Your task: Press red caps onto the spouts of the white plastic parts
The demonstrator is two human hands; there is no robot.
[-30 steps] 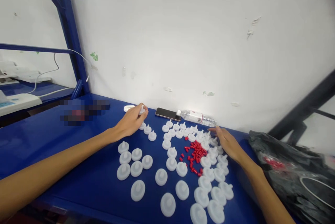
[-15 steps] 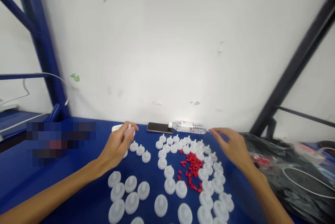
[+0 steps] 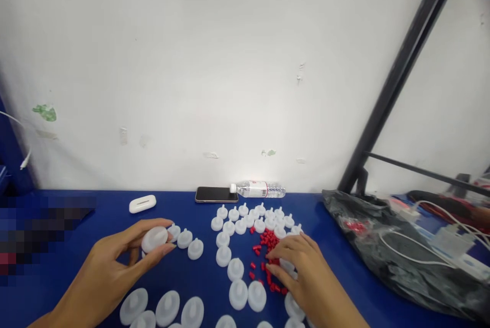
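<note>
My left hand (image 3: 100, 269) (8 o'clock) grasps 1 white disc (image 3: 154, 239); my right hand (image 3: 306, 273) (5 o'clock), grip indeterminable, apparently selects from red pieces (image 3: 269, 238), next needing a precise pinch.

Clock centred on me: frosted white disc (image 3: 155, 239) in my left hand (image 3: 105, 260) at 11, same white on the other discs (image 3: 238, 295), red bits (image 3: 269, 238) at 1, tabletop (image 3: 168, 272) plain blue. At 12, black-screened phone (image 3: 214, 194) and clear bottle (image 3: 275, 190), white cap (image 3: 233, 188), white label (image 3: 257, 188) with red. White case (image 3: 143, 204) at 11, black bag (image 3: 369, 269) at 2.
</note>
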